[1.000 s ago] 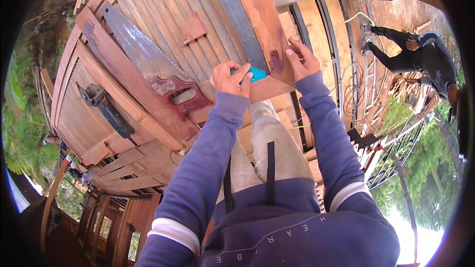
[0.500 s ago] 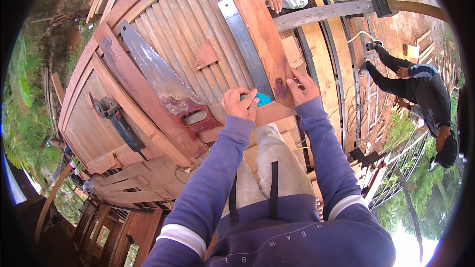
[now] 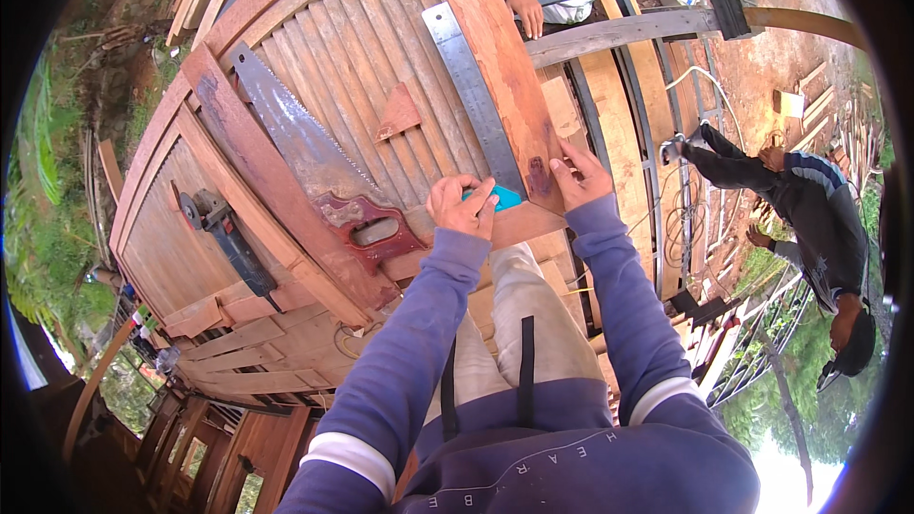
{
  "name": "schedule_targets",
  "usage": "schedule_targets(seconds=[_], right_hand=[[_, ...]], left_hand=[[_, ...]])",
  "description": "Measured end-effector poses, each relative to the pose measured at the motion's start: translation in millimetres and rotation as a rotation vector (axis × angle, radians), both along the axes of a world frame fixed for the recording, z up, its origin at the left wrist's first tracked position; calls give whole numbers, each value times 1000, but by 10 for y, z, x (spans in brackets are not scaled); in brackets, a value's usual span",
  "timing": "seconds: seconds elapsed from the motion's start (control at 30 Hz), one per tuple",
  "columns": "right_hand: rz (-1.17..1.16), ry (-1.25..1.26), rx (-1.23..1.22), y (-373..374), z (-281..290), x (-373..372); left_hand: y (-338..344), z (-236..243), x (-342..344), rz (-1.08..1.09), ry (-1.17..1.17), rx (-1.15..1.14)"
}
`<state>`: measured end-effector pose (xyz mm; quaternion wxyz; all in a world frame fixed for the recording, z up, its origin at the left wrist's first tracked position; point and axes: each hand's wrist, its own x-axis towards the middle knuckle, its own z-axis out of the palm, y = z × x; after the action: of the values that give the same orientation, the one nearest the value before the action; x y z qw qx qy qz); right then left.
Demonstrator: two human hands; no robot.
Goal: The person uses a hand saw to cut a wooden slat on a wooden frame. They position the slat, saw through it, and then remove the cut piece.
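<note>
My left hand (image 3: 464,205) is closed around the teal handle (image 3: 508,198) of a try square. Its steel blade (image 3: 470,86) points away from me, lying along the left side of a reddish wooden board (image 3: 500,67) in a louvred panel. At the board's near right edge, my right hand (image 3: 582,177) grips the wood with thumb and fingers, beside a dark knot. Left of the square lies a handsaw (image 3: 300,114) with a dark red handle. A triangular wood offcut (image 3: 399,113) rests on the slats (image 3: 367,48).
An angle grinder (image 3: 228,236) lies on another louvred panel (image 3: 152,238) to the left. At the far side another person's hand (image 3: 526,11) rests near the board. On the right a person in dark clothes (image 3: 814,205) is beside a metal frame and coiled cable (image 3: 681,219).
My hands and the square stay almost in place. The person on the right has shifted posture, with a hand now lower. The far person's hand has moved slightly.
</note>
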<state>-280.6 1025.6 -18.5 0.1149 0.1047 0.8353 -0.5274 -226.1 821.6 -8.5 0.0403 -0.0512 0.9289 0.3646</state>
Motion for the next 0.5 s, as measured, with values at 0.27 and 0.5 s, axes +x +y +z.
schedule_targets(seconds=[0.27,0.5], right_hand=[[1,-5,8,-17,42,-9],[18,-47,25,2,37,7]], left_hand=[[-9,1,0,-18,7,-4],[-9,-19,14,-31,32,-31]])
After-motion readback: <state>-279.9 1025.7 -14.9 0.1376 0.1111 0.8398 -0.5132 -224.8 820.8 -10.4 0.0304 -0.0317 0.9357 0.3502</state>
